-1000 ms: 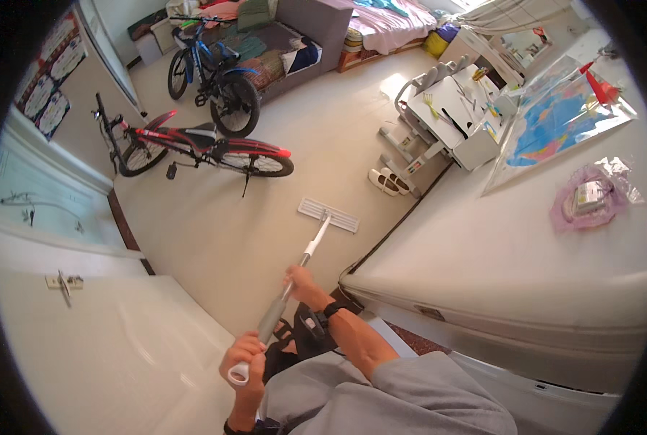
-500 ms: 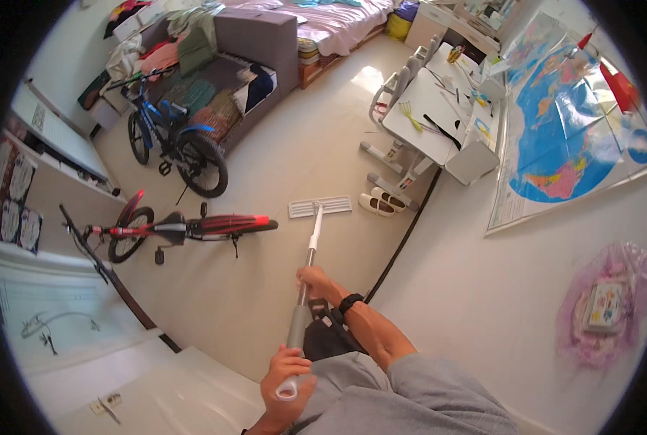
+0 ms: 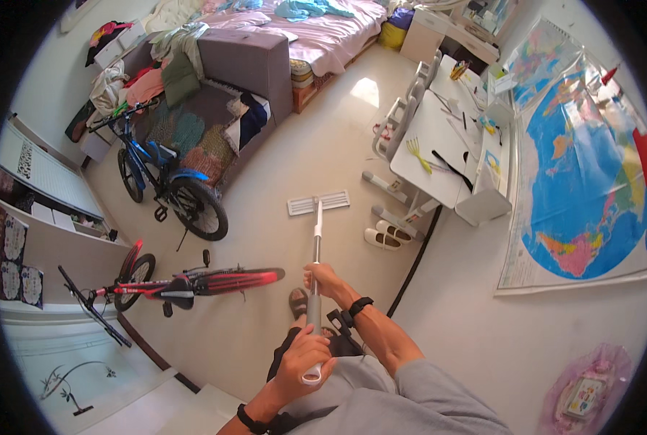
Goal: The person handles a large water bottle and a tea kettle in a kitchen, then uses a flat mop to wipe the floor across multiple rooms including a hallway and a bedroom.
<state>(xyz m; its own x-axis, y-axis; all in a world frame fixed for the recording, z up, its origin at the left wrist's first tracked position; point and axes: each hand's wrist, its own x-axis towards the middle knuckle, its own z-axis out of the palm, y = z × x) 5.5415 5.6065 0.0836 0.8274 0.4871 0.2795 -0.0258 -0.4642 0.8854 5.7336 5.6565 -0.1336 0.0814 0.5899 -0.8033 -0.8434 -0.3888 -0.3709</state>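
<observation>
A flat mop with a grey-and-white pole [image 3: 317, 243] slopes away from my body, its white rectangular head [image 3: 334, 201] lying on the floor. My left hand [image 3: 305, 360] is wrapped round the grey grip close to the looped top end. Farther down the pole, my right hand [image 3: 322, 280] closes round it, with a dark band on that wrist. Left of the pole is a red-and-black bicycle [image 3: 185, 288], its rear wheel toward the mop. White shoes [image 3: 383, 238] stand side by side on the floor right of the mop head.
A blue bicycle [image 3: 165, 170] stands by a grey sofa [image 3: 245, 58] covered with clothes and cushions. Along the right wall are a white desk [image 3: 428, 156] and grey chair [image 3: 397, 130], beneath a world map [image 3: 555, 181]. A bed [image 3: 323, 32] fills the back, and a white cabinet [image 3: 62, 217] lines the left.
The view has shifted forward, and my sandalled foot now shows beside the pole. Both hands keep hold of the mop; its head stays on the floor ahead, now nearer the desk.
</observation>
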